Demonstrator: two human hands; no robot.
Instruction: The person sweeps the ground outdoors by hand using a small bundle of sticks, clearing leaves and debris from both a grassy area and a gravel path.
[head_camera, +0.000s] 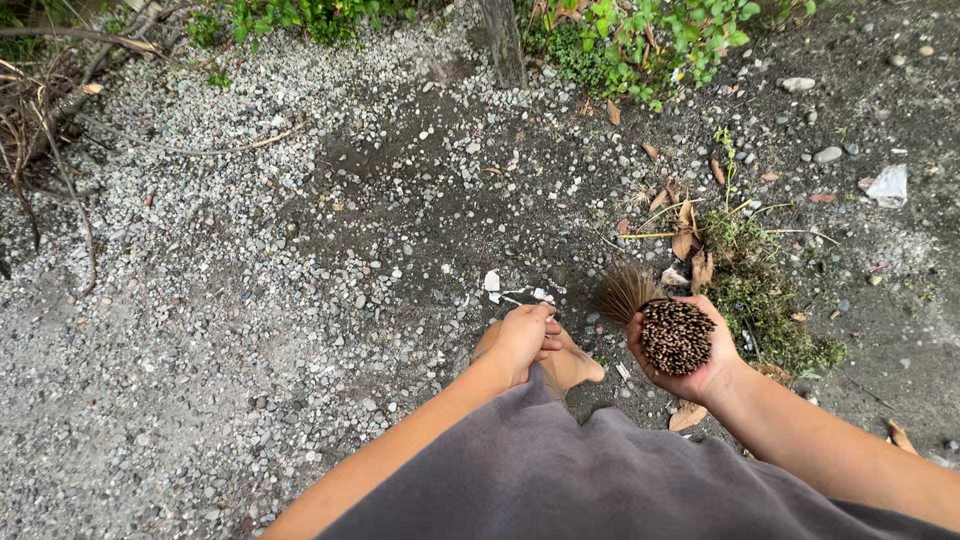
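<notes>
Outdoors, on grey gravel (250, 280) and dark soil, the right hand (690, 365) curls its fingers around a bundled stick broom (672, 335), while the left hand (522, 340) is closed, empty, beside a bare foot (570, 368).

Surroundings: gravel ground (230, 250) and plants

Below me lie dry leaves (686, 228) beside a weed clump (765, 290); white litter scrap (888, 186) sits apart; green shrubs (650, 35) border the top.

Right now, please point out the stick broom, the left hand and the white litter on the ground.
stick broom (676, 336), head view, on its cut stick ends.
left hand (522, 340), head view, on the back of the hand.
white litter (887, 186), head view, on its middle.
</notes>
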